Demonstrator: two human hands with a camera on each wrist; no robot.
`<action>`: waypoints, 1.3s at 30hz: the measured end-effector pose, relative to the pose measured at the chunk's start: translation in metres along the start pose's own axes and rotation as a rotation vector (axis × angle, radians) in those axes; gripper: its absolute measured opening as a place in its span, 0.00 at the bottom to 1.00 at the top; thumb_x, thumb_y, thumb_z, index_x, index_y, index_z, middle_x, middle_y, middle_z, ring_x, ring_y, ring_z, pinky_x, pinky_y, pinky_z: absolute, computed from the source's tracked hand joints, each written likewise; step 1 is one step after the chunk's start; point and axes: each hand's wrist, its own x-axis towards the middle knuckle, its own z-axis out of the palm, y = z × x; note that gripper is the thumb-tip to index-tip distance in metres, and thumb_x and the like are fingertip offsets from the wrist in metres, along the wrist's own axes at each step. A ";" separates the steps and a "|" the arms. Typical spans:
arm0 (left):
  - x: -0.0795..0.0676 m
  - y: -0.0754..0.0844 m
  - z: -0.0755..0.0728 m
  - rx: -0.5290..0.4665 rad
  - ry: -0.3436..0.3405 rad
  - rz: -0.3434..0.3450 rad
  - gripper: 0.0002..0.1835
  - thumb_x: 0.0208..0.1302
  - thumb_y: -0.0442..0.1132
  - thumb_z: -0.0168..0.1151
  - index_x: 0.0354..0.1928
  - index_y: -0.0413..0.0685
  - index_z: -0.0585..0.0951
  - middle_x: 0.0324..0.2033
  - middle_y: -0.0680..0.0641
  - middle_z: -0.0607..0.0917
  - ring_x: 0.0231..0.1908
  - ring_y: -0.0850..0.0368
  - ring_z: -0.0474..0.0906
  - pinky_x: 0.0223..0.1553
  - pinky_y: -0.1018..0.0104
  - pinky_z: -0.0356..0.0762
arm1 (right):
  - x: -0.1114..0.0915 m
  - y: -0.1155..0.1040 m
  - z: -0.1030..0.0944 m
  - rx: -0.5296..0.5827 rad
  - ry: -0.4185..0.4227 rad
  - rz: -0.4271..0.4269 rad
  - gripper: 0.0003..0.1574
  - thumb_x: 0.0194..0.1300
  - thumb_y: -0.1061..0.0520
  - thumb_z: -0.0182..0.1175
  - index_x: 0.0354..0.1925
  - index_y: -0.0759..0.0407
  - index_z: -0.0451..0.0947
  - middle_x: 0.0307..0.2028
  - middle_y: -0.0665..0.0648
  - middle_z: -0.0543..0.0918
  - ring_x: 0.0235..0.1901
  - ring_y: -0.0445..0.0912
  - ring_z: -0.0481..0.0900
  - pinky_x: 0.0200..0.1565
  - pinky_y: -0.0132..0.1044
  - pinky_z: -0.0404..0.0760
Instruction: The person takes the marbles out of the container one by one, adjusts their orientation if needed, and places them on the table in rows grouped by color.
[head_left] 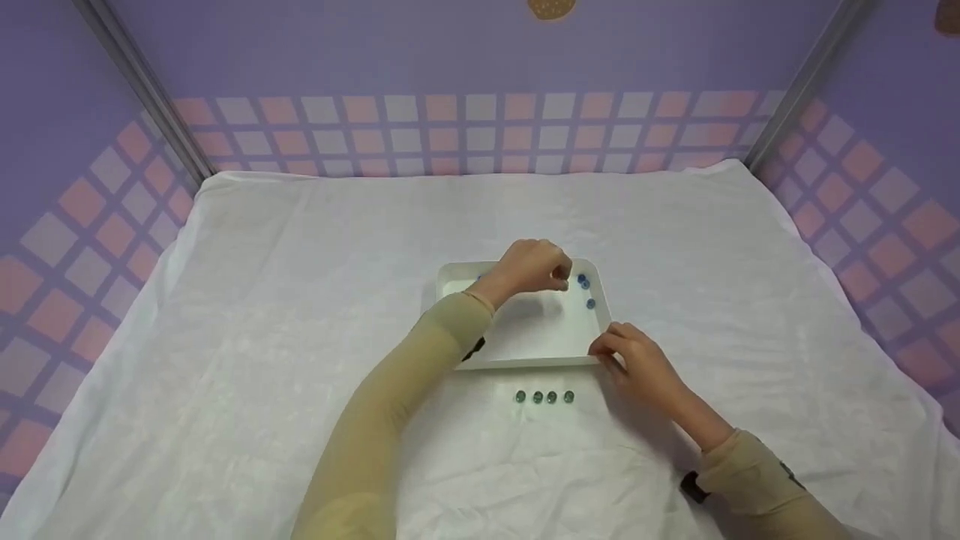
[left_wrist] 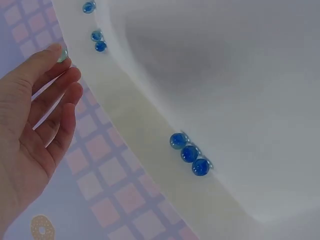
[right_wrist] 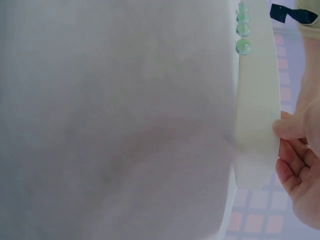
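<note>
A white tray (head_left: 525, 363) rests on the cloth and has blue marbles (left_wrist: 189, 154) along its inner walls. Above the tray, my left hand (head_left: 532, 266) pinches a pale green, glassy marble (left_wrist: 63, 55) between thumb and index finger, its other fingers loosely bent. The held marble is hidden in the head view. My right hand (head_left: 637, 364) grips the tray's near right corner, with thumb and fingers on opposite sides of the wall. In front of the tray, several green marbles (head_left: 552, 397) sit in a row on the cloth.
A wrinkled white cloth (head_left: 315, 330) covers the table. Purple walls with pink and white squares (head_left: 480, 135) enclose its back and sides, with grey metal posts (head_left: 154, 97) at the corners. The left forearm crosses over the tray's left part and covers some of it.
</note>
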 end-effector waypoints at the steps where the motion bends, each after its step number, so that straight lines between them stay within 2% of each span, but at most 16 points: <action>1: -0.004 0.002 -0.004 0.007 0.009 0.010 0.10 0.67 0.47 0.64 0.42 0.51 0.87 0.37 0.51 0.88 0.36 0.59 0.78 0.43 0.64 0.79 | 0.000 0.000 0.000 -0.001 -0.002 0.002 0.09 0.58 0.69 0.67 0.32 0.56 0.83 0.31 0.51 0.79 0.35 0.43 0.76 0.40 0.38 0.80; 8: -0.039 0.012 -0.017 0.028 0.108 0.069 0.09 0.66 0.48 0.65 0.40 0.53 0.88 0.39 0.51 0.88 0.39 0.57 0.83 0.42 0.60 0.81 | 0.000 0.001 -0.001 -0.001 0.002 -0.002 0.09 0.58 0.70 0.67 0.32 0.57 0.83 0.31 0.51 0.79 0.35 0.44 0.76 0.39 0.38 0.80; 15: -0.078 0.025 -0.020 0.008 0.190 0.065 0.08 0.64 0.49 0.67 0.39 0.57 0.87 0.41 0.52 0.87 0.40 0.56 0.83 0.39 0.61 0.82 | 0.001 0.001 0.000 -0.004 0.017 -0.023 0.10 0.57 0.71 0.67 0.32 0.57 0.83 0.31 0.52 0.78 0.34 0.45 0.76 0.38 0.38 0.79; 19: -0.098 0.031 -0.020 0.001 0.253 0.074 0.07 0.63 0.49 0.68 0.38 0.57 0.88 0.40 0.53 0.87 0.40 0.55 0.82 0.36 0.61 0.81 | 0.001 0.000 -0.002 0.001 0.007 -0.005 0.09 0.59 0.70 0.66 0.32 0.56 0.83 0.31 0.52 0.79 0.34 0.44 0.76 0.39 0.38 0.79; 24: -0.126 0.036 -0.013 0.010 0.343 0.086 0.07 0.63 0.50 0.67 0.38 0.59 0.87 0.39 0.54 0.86 0.40 0.57 0.80 0.32 0.64 0.79 | 0.000 -0.001 -0.001 -0.001 0.011 -0.008 0.09 0.59 0.70 0.66 0.32 0.56 0.83 0.31 0.52 0.79 0.34 0.44 0.77 0.38 0.38 0.80; 30: -0.155 0.035 -0.002 0.020 0.395 0.122 0.05 0.61 0.48 0.70 0.35 0.59 0.86 0.37 0.54 0.84 0.36 0.58 0.76 0.31 0.67 0.77 | 0.000 0.000 0.000 0.002 0.022 -0.029 0.10 0.58 0.70 0.67 0.32 0.56 0.83 0.31 0.51 0.79 0.34 0.44 0.76 0.38 0.38 0.80; 34: -0.168 0.031 0.005 0.089 0.417 0.164 0.06 0.58 0.49 0.72 0.34 0.59 0.86 0.36 0.54 0.83 0.35 0.58 0.75 0.33 0.68 0.77 | 0.000 0.000 0.000 -0.006 0.011 -0.011 0.09 0.58 0.70 0.67 0.32 0.56 0.83 0.31 0.51 0.79 0.34 0.44 0.76 0.38 0.37 0.80; 39: -0.176 0.027 0.015 0.166 0.433 0.231 0.07 0.57 0.49 0.73 0.33 0.58 0.86 0.34 0.54 0.81 0.34 0.59 0.74 0.35 0.68 0.76 | -0.001 -0.001 0.000 -0.020 0.000 -0.002 0.09 0.60 0.69 0.66 0.33 0.55 0.83 0.32 0.51 0.79 0.36 0.44 0.77 0.40 0.37 0.81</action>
